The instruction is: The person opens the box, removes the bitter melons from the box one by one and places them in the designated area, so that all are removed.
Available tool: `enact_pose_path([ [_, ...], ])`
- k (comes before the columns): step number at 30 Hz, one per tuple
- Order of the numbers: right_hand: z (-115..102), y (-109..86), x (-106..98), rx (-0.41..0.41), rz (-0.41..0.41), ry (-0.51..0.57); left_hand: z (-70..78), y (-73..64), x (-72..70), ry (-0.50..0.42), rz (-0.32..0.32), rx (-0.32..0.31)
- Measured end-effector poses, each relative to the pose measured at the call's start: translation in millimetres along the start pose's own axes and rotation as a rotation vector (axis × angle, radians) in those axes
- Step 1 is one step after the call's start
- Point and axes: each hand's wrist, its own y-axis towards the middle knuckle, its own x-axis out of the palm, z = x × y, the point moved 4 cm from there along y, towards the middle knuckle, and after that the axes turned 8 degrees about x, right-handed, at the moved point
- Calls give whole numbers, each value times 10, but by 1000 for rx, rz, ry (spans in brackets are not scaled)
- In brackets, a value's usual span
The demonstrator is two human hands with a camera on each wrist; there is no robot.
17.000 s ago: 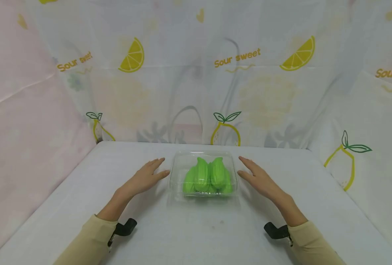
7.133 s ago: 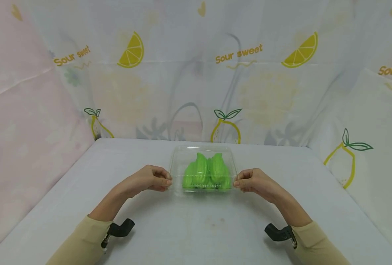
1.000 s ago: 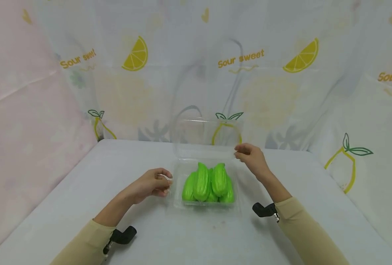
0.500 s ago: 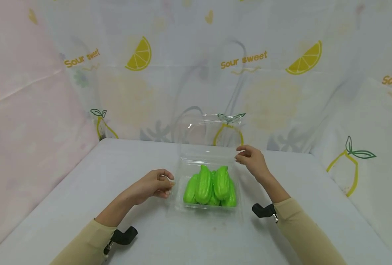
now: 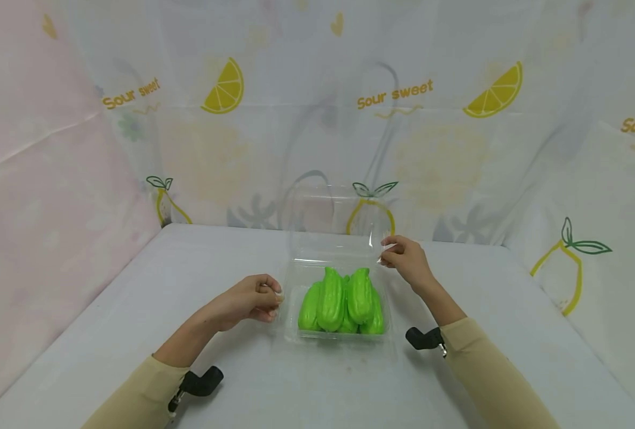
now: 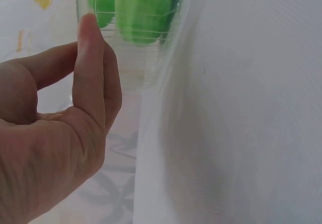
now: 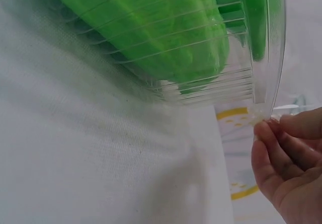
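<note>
Container: a clear plastic clamshell box (image 5: 291, 326) sits mid-table, its base flat on the white table (image 5: 328, 387).
Lid: the clear lid (image 5: 323, 217) is swung up along the far edge of the base, standing raised in front of the backdrop cloth (image 5: 274, 131).
Contents: bright green ridged gourds (image 5: 344, 302) lie heaped inside the base; two rest on top, side by side, their narrow ends pointing to the far side, with others showing to the left, the right and between them.
Left hand: the left hand (image 5: 246, 301) pinches the left rim of the base, thumb and fingers bent together at the edge.
Right hand: the right hand (image 5: 408, 261) pinches the lid at its lower right corner, beside the far edge of the base.
Sleeves: beige on both arms, with a black wrist attachment (image 5: 202, 381) at the left cuff and another at the right.
Cloth print: yellow lemon slices, outlined lemons with green leaves, and the words "Sour sweet".
</note>
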Motion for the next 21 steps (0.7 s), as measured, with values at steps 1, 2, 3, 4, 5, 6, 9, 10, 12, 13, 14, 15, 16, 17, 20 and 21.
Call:
enact_pose_path([
  [1,1,-1,2,6,-2,0,1,-2,0,-4,-2,-1],
  [2,1,-2,4,11,-5,-1,3,-5,-2,-5,-6,2],
  [3,1,-2,6,13,-8,-1,2,-5,-2,-9,-7,0],
  [4,1,-3,7,17,-10,2,1,-6,-3,-12,-7,0],
  [5,1,-4,9,20,-12,3,0,-6,-3,-13,-6,0],
  [6,1,-2,11,22,-15,5,-2,-6,-3,-13,-8,1],
  [9,7,0,15,36,-23,4,-7,-2,-2,-13,-13,-2],
  [10,12,-1,16,44,-25,4,-8,-2,0,-12,-15,0],
  [12,22,-2,21,61,-28,9,-10,-1,3,-13,-20,2],
  [13,28,-4,23,70,-29,11,-9,-2,4,-14,-21,2],
  [14,33,-5,26,76,-33,11,-10,-2,6,-17,-20,0],
  [15,38,-6,28,82,-36,17,-10,-2,8,-19,-19,-2],
  [16,42,-9,30,89,-36,22,-10,-1,9,-20,-19,-3],
  [17,46,-11,33,93,-38,27,-11,0,9,-22,-17,-6],
  [20,50,-17,38,98,-51,32,-13,-2,9,-25,-13,-9],
  [21,50,-18,40,100,-53,35,-13,-3,8,-25,-13,-8],
])
